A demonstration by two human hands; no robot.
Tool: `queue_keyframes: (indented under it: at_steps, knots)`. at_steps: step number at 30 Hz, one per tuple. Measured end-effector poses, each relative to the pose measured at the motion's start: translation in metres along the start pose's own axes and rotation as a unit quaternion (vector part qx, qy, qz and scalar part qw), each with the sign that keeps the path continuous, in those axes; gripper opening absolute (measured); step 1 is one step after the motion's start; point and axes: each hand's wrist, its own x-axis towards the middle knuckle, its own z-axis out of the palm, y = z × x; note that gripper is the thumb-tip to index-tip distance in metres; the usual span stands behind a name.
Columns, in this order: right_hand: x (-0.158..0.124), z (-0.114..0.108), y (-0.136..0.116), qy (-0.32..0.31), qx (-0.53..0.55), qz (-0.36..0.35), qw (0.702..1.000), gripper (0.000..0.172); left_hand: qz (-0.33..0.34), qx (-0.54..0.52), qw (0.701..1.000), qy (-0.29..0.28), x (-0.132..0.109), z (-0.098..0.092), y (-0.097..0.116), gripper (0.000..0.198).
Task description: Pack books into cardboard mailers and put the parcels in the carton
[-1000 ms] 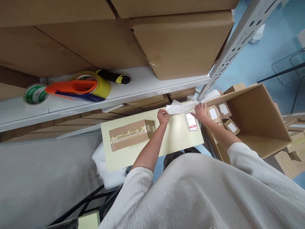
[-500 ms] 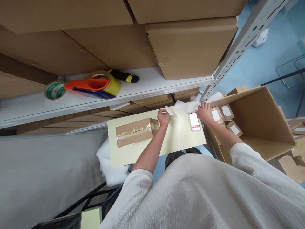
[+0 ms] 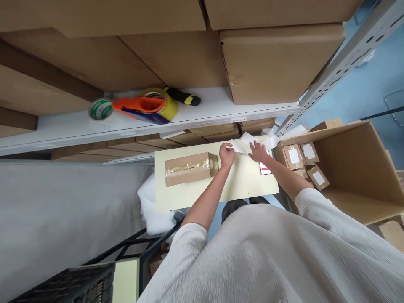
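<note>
Your left hand (image 3: 226, 155) is pinched shut on one end of the white slip (image 3: 238, 146), which sits at the far edge of the pale board (image 3: 221, 191), just right of the taped carton (image 3: 191, 168). Your right hand (image 3: 259, 152) rests open, fingers spread flat beside the slip. Pin the free end with those fingertips and draw the left hand slowly and evenly, so the thin paper neither tears nor curls.
</note>
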Motion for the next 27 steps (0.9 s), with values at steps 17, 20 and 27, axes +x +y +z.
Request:
queue_keyframes:
  at_steps: [17, 20, 27]
  knots:
    - [-0.023, -0.020, 0.025, -0.007, 0.012, -0.127, 0.992, 0.068, 0.020, -0.013, 1.000, -0.008, -0.013, -0.032, 0.012, 0.021]
    - [-0.034, -0.025, 0.001, 0.052, 0.067, -0.132, 0.988, 0.062, 0.000, -0.023, 1.000, -0.001, -0.017, -0.041, 0.017, 0.023]
    - [-0.070, -0.037, -0.075, 0.191, 0.228, -0.125, 0.946, 0.049, -0.028, -0.106, 0.994, 0.002, -0.029, -0.078, 0.032, 0.022]
